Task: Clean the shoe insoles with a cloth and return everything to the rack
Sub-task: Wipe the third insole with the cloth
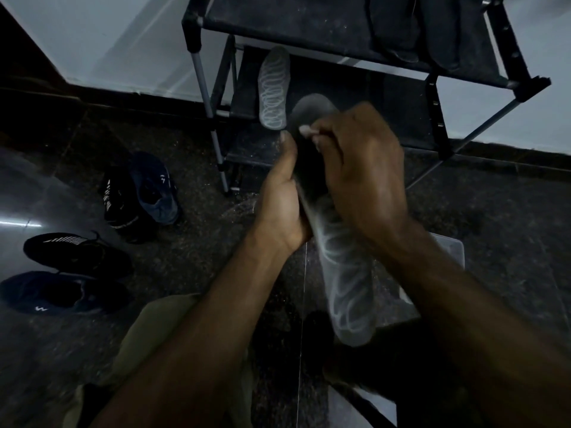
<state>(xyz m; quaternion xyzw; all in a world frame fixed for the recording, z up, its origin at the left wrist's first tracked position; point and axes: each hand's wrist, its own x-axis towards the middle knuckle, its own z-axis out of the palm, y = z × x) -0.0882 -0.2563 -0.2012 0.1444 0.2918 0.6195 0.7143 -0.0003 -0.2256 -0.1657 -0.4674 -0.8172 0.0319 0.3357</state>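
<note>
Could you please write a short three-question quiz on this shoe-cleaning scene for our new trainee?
1. True or false: one insole already lies on the rack's lower shelf.
2. How many shoes stand on the floor at the left? A) two B) four C) six
3. What does the left hand grip?

Key
1. True; its patterned side faces up.
2. B: one pair nearer the rack, another pair closer to the person.
3. The held insole, while the right hand works over its upper part; a cloth cannot be made out there.
</note>
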